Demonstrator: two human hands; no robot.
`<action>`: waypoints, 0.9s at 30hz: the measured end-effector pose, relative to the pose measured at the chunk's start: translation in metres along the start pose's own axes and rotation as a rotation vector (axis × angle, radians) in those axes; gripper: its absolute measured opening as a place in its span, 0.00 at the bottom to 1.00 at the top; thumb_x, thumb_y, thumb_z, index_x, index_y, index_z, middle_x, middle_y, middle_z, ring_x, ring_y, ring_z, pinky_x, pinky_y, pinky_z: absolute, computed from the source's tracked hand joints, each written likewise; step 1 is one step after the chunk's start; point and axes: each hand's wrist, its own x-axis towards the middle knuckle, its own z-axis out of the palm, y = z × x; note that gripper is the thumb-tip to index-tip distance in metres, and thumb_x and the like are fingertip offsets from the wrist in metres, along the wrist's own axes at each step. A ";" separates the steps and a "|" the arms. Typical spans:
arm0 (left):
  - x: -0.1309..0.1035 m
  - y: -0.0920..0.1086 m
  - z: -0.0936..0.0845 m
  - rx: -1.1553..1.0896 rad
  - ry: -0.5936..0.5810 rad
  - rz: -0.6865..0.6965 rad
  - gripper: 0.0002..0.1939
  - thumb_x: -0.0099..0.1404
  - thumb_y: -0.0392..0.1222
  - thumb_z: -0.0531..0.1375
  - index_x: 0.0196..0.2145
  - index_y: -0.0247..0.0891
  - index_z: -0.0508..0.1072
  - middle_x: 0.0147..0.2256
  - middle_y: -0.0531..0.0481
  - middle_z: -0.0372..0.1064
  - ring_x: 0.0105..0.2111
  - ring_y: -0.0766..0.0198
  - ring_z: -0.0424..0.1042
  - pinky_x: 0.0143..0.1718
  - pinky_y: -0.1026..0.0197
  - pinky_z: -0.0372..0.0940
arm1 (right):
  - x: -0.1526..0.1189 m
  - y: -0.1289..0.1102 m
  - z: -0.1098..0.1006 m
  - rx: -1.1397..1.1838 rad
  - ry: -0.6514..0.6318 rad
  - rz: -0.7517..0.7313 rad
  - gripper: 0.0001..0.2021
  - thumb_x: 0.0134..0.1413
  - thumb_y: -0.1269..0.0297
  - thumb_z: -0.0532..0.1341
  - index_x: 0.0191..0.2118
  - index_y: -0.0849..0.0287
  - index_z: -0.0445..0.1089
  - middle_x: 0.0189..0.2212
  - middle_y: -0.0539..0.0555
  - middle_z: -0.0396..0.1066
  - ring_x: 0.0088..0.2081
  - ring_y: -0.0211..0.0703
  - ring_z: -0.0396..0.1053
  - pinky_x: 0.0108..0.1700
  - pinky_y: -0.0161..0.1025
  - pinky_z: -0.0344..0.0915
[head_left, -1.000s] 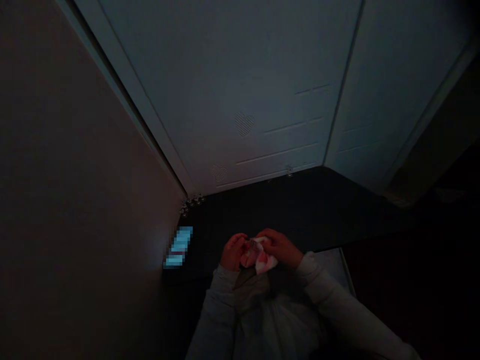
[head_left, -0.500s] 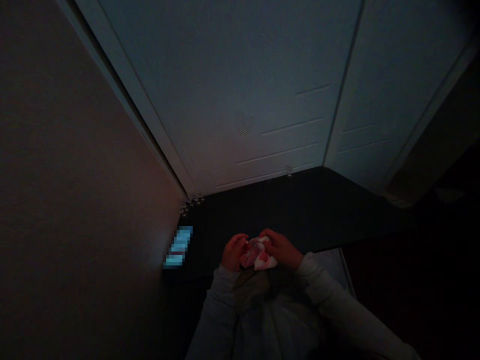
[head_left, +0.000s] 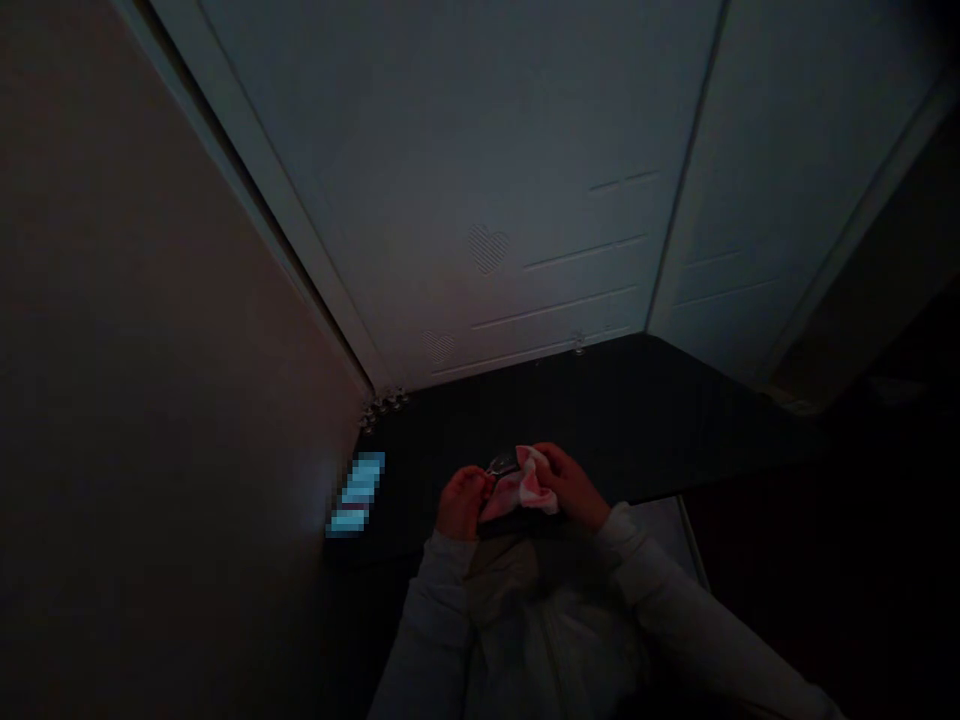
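Note:
In the dim head view, my left hand (head_left: 463,503) is closed around the near end of a small, shiny, clear object (head_left: 503,463), perhaps a small glass. My right hand (head_left: 571,487) grips a crumpled pink and white cloth (head_left: 537,488) at the object's right side. Part of the cloth hangs down between the hands, below the object. Both hands are just above the near edge of a dark table (head_left: 600,420).
Several small clear objects (head_left: 384,403) cluster at the table's far left corner, and one more (head_left: 579,343) stands by the white panel (head_left: 450,180). A pixelated bright screen (head_left: 357,495) lies at the left, beside the wall (head_left: 187,400).
My right hand has moved slightly up with the cloth, uncovering the shiny object between the hands. My left hand has shifted slightly left.

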 end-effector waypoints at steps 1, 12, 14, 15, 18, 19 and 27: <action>0.000 0.000 0.000 0.009 -0.008 0.002 0.11 0.42 0.38 0.62 0.26 0.33 0.66 0.22 0.52 0.67 0.21 0.72 0.63 0.24 0.68 0.56 | 0.000 0.000 0.000 0.008 0.012 0.001 0.12 0.45 0.61 0.54 0.37 0.58 0.61 0.30 0.49 0.64 0.31 0.37 0.61 0.32 0.33 0.59; 0.002 -0.010 -0.007 0.200 -0.112 0.031 0.14 0.41 0.36 0.64 0.28 0.35 0.66 0.26 0.52 0.68 0.27 0.68 0.66 0.30 0.64 0.59 | -0.003 -0.005 0.002 -0.133 -0.073 -0.036 0.15 0.43 0.60 0.56 0.40 0.60 0.64 0.34 0.53 0.66 0.35 0.40 0.63 0.38 0.37 0.59; 0.003 -0.010 -0.008 0.229 -0.114 0.041 0.13 0.41 0.36 0.64 0.27 0.35 0.66 0.25 0.53 0.67 0.27 0.68 0.66 0.30 0.65 0.59 | -0.003 -0.005 0.001 -0.155 -0.091 -0.081 0.15 0.44 0.63 0.56 0.41 0.60 0.64 0.37 0.53 0.64 0.38 0.41 0.62 0.41 0.37 0.58; 0.003 -0.010 -0.009 0.239 -0.116 0.042 0.14 0.41 0.36 0.64 0.28 0.35 0.66 0.25 0.53 0.67 0.27 0.68 0.66 0.29 0.65 0.59 | -0.003 -0.006 0.000 -0.157 -0.100 -0.098 0.14 0.45 0.64 0.55 0.41 0.59 0.64 0.38 0.54 0.64 0.40 0.41 0.61 0.42 0.38 0.58; 0.003 -0.009 -0.009 0.260 -0.130 0.031 0.14 0.41 0.36 0.64 0.28 0.35 0.66 0.24 0.53 0.67 0.25 0.69 0.65 0.28 0.66 0.59 | -0.002 -0.007 0.001 -0.161 -0.103 -0.099 0.14 0.44 0.66 0.55 0.40 0.59 0.63 0.38 0.53 0.63 0.40 0.41 0.61 0.42 0.38 0.57; 0.003 -0.009 -0.009 0.263 -0.140 0.020 0.14 0.41 0.36 0.64 0.29 0.35 0.66 0.24 0.53 0.67 0.25 0.69 0.65 0.27 0.66 0.59 | -0.002 -0.006 0.001 -0.169 -0.089 -0.081 0.13 0.43 0.66 0.55 0.39 0.59 0.63 0.37 0.53 0.63 0.38 0.40 0.62 0.41 0.37 0.58; 0.002 -0.008 -0.007 0.200 -0.152 -0.009 0.15 0.42 0.37 0.64 0.30 0.34 0.67 0.26 0.51 0.68 0.26 0.68 0.66 0.29 0.66 0.60 | -0.003 -0.007 0.005 -0.206 -0.030 0.006 0.08 0.40 0.64 0.57 0.31 0.60 0.63 0.25 0.48 0.62 0.29 0.37 0.61 0.30 0.33 0.58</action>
